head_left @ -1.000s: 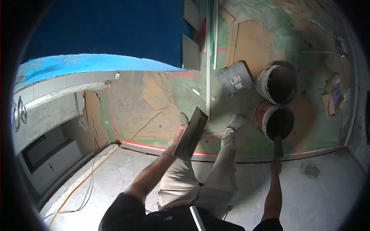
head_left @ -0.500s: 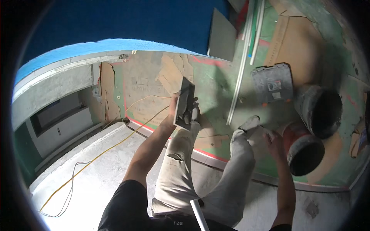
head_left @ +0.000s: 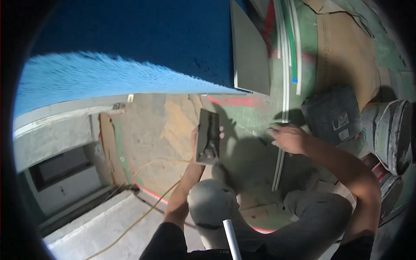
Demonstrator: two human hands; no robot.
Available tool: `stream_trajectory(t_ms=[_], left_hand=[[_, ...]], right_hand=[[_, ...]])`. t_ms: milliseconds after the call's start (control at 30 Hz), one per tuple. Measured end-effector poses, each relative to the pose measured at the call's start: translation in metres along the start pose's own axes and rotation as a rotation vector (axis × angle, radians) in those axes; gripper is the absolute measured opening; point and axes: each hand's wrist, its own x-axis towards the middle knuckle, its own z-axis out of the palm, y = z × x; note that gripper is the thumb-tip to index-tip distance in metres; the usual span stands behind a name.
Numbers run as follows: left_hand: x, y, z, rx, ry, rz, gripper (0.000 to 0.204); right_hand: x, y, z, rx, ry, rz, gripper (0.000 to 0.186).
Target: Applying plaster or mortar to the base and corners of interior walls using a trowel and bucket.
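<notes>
My left hand (head_left: 194,141) is closed round a narrow grey tile piece (head_left: 202,139), gripping it by its long edges. Dark, wet-looking mortar (head_left: 211,143) lies in a ridge along its upper face, thickest at the near end. My right hand (head_left: 291,138) reaches over the floor, fingers pointing left and thumb apart from them; it looks open, though its smudged fingertips are blurred. Just left of those fingertips lies a small, slim dark-and-white object (head_left: 259,138), too blurred to name. Long white strips (head_left: 285,95) run along the floor beneath this hand.
A blue wall-like surface (head_left: 143,34) fills the upper left, with a grey panel (head_left: 250,52) at its right edge. A dark case (head_left: 331,115) and buckets (head_left: 388,134) stand at the right. A yellow cable (head_left: 138,219) crosses the lower left; cardboard (head_left: 342,52) covers floor at the far right.
I have crouched lower, my knees now bent up in front. My right hand has swung forward and left from beside the buckets. The tile piece stays in my left hand.
</notes>
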Motion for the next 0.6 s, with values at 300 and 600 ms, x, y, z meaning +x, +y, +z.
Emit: stream_trajectory(t_ms=[300,600], left_hand=[[-0.005,0.049,-0.066,-0.054,-0.078,0.651,0.074],[-0.071,0.058,-0.109,-0.132,-0.312,0.446,0.079]], right_hand=[[0.273,-0.049,0.093,-0.102,0.117,-0.05,0.066],[0.358,-0.084,0.138,-0.236,0.582,0.063,0.084]])
